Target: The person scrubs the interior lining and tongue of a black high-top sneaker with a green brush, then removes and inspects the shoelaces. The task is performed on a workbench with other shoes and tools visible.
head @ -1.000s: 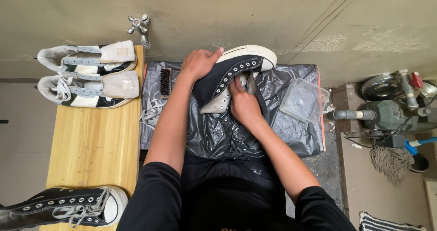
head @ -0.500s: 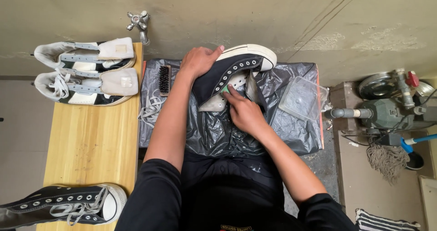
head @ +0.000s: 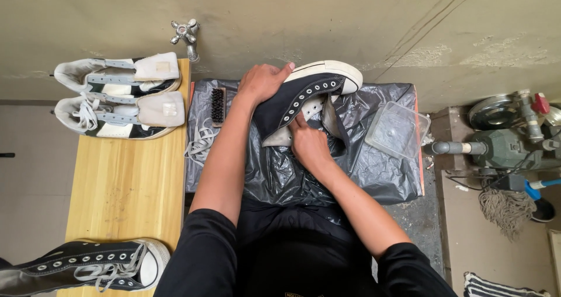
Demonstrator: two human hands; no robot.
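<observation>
Your left hand (head: 261, 82) clamps down over the side of a black high-top canvas sneaker (head: 304, 98), fingers curled over its upper near the white rubber toe cap, while your right hand (head: 308, 142) pushes into the open throat of the shoe, fingertips pressed against the pale inner lining and tongue; whether that hand pinches anything small cannot be told. The sneaker lies on its side at the far edge of a black plastic sheet (head: 362, 168) spread over the work surface, toe pointing toward the right and close to the wall. With the laces out, the canvas upper looks soft and floppy and will likely fold under pressure, so the firm places to take hold are the rubber sole and toe cap, or the eyelet strip with its metal rings; the shoe seems light, and the plastic beneath looks slick enough to let it slide unless you pin it. A dark-bristled brush (head: 217, 106) rests at the sheet's far left corner with loose grey laces (head: 201, 142) just beside it. A clear plastic tub (head: 397, 130) sits toward the right edge. On the wooden bench (head: 125, 186) to your left stand a pair of white sneakers (head: 120, 95) at the far end and a second black high-top (head: 87, 265) at the near end.
</observation>
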